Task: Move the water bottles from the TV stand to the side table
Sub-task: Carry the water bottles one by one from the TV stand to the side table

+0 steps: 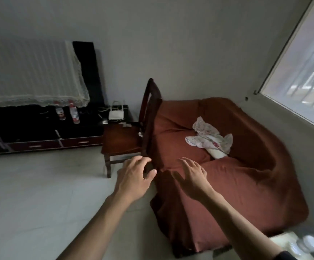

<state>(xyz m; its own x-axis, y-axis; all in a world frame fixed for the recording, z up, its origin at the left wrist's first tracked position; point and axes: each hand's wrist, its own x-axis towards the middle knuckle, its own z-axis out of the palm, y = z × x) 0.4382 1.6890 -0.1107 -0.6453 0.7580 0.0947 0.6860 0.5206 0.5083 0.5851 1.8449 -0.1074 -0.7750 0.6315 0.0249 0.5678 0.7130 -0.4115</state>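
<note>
I'm reaching both arms forward, left hand (135, 173) with fingers loosely spread and holding nothing, right hand (192, 177) splayed wide, empty too. Both water bottles (73, 112) are standing upright on the black TV stand (39, 128), well apart from my hands, under the lace-covered television (30, 72). Beside the stand on its right, a wooden chair (126, 139) is crowding the near corner, and my left fingertips are hovering just by its back rail. I'm judging a knock against that chair likely if I swing straight across. The white router (115, 114) and its cables, right of the bottles, could snag. Open floor (39, 194) in front of the stand is giving me room.
</note>
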